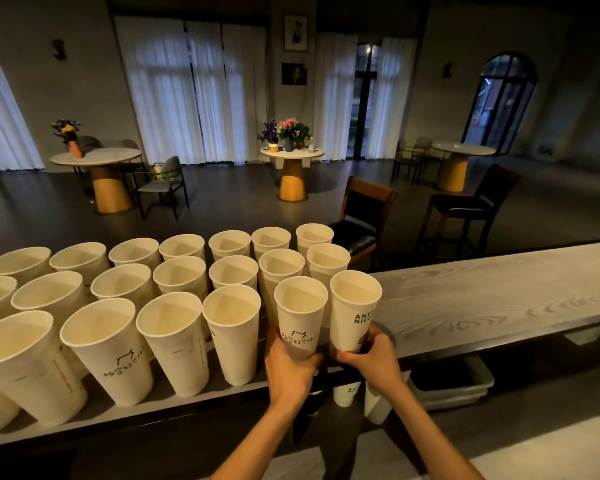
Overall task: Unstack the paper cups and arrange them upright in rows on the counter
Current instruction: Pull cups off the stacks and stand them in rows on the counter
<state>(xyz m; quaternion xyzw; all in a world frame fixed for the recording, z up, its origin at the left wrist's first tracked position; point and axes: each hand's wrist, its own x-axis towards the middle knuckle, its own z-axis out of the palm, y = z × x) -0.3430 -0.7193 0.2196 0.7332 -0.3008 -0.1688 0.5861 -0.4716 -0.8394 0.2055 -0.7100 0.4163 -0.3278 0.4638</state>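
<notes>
Both hands were busy: left hand [293, 370] gripped one paper cup [300, 320], right hand [368, 358] another [352, 311], at the near row's right end on the table [482, 306]. Next, I judged, they needed setting down upright.

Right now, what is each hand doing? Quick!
Left hand: grips a paper cup near its base.
Right hand: grips the neighbouring cup near its base.
</notes>
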